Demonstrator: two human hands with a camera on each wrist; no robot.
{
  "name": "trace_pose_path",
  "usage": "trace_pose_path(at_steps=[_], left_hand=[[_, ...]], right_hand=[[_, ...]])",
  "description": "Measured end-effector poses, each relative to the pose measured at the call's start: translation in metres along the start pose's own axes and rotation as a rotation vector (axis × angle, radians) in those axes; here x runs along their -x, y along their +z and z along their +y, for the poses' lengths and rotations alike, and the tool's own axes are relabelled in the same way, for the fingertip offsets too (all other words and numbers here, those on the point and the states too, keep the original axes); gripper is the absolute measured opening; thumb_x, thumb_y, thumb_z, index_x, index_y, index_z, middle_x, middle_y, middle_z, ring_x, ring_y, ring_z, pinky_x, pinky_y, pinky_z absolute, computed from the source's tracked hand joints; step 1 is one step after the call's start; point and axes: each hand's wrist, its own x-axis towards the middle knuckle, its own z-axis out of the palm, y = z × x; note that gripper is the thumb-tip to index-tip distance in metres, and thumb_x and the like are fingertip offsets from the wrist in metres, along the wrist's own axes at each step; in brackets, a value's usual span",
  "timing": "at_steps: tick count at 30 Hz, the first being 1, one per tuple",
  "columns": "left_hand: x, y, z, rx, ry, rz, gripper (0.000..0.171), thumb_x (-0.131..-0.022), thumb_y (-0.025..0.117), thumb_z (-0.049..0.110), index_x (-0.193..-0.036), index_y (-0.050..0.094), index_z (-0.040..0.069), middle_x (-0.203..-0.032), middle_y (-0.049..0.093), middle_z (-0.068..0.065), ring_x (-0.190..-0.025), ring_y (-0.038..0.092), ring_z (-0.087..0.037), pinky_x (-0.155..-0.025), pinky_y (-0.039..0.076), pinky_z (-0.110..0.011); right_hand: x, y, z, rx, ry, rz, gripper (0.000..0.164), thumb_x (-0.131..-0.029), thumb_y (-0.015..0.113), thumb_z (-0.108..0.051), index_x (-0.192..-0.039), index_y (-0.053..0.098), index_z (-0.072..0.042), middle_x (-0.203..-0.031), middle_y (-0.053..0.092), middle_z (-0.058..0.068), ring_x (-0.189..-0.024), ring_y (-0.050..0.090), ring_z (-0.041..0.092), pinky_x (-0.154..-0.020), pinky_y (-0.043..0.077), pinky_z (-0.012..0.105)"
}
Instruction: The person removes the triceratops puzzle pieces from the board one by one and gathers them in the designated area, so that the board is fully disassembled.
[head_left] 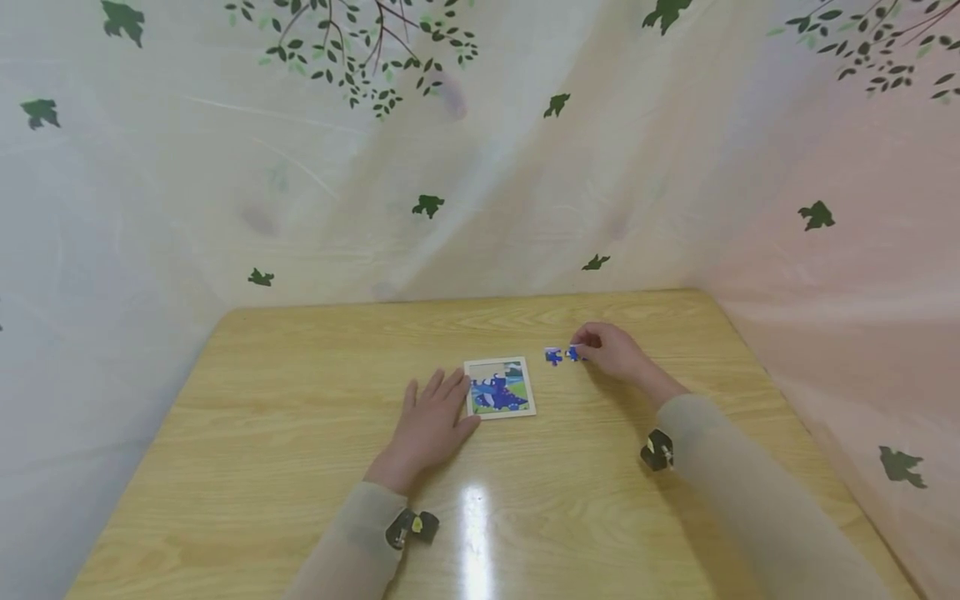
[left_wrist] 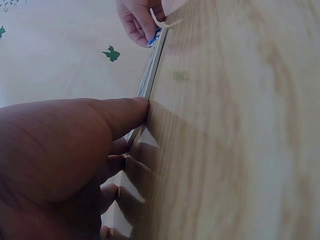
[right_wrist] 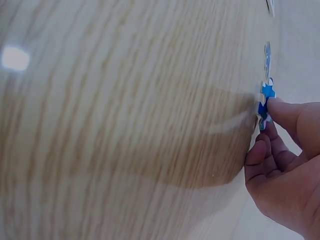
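Observation:
A small square jigsaw puzzle (head_left: 501, 393) in a white frame lies on the table, its picture a blue dinosaur on green, with a bare patch along its upper left. My left hand (head_left: 431, 423) lies with fingers spread against the frame's left side; its thumb (left_wrist: 131, 111) touches the near edge in the left wrist view. To the right of the frame, my right hand (head_left: 611, 352) pinches a blue puzzle piece (right_wrist: 266, 102) between thumb and fingers, close over the table. Another blue puzzle piece (head_left: 552, 357) lies just left of it.
The wooden table (head_left: 300, 400) reaches back to a pale cloth backdrop (head_left: 480, 167) printed with leaves and branches, which also hangs along both sides. A dark wrist camera (head_left: 411, 529) sits on the left sleeve, and a second wrist camera (head_left: 657, 451) on the right.

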Motion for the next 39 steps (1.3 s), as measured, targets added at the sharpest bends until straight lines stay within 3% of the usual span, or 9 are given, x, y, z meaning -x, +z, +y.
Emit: trace_pose_path(at_steps=[5,18,25,33,39], left_hand=[[0.000,-0.001,0.001,0.002,-0.006,-0.004,0.072,-0.114,0.057,0.049,-0.172,0.039,0.011,-0.180,0.029,-0.009,-0.168,0.017,-0.039,-0.133,0.003,-0.069],[0.001,0.000,0.002,0.002,-0.003,0.000,0.072,-0.114,0.057,0.050,-0.172,0.039,0.010,-0.180,0.029,-0.009,-0.168,0.017,-0.039,-0.133,0.002,-0.069],[0.001,0.000,0.002,0.008,0.000,0.006,0.072,-0.113,0.057,0.049,-0.171,0.041,0.010,-0.180,0.030,-0.010,-0.167,0.018,-0.040,-0.132,0.003,-0.070],[0.001,0.005,-0.001,0.054,0.007,0.018,0.072,-0.112,0.060,0.046,-0.170,0.042,0.008,-0.179,0.031,-0.013,-0.167,0.018,-0.042,-0.132,0.000,-0.070],[0.000,0.003,0.000,0.009,0.005,0.009,0.072,-0.113,0.057,0.049,-0.171,0.040,0.010,-0.180,0.030,-0.010,-0.168,0.018,-0.040,-0.132,0.002,-0.070]], right_hand=[[-0.003,0.004,0.002,0.025,0.004,0.012,0.011,-0.110,0.066,-0.006,-0.114,0.075,-0.002,-0.115,0.071,0.016,-0.115,0.062,0.037,-0.108,0.051,0.058],[-0.002,0.009,0.006,0.056,-0.023,0.035,0.009,-0.109,0.068,-0.006,-0.113,0.076,-0.003,-0.110,0.068,0.014,-0.107,0.059,0.033,-0.096,0.053,0.051],[-0.002,0.006,0.003,0.017,0.019,0.030,0.014,-0.110,0.067,-0.009,-0.120,0.075,-0.002,-0.118,0.069,0.016,-0.115,0.062,0.036,-0.105,0.053,0.054],[0.000,0.005,-0.025,0.024,-0.006,0.101,0.017,-0.108,0.070,-0.008,-0.123,0.076,-0.002,-0.123,0.068,0.019,-0.116,0.061,0.037,-0.102,0.054,0.055],[0.000,0.016,-0.055,-0.006,-0.094,0.059,0.018,-0.107,0.072,-0.007,-0.124,0.078,-0.003,-0.124,0.069,0.017,-0.118,0.062,0.037,-0.101,0.055,0.054]])
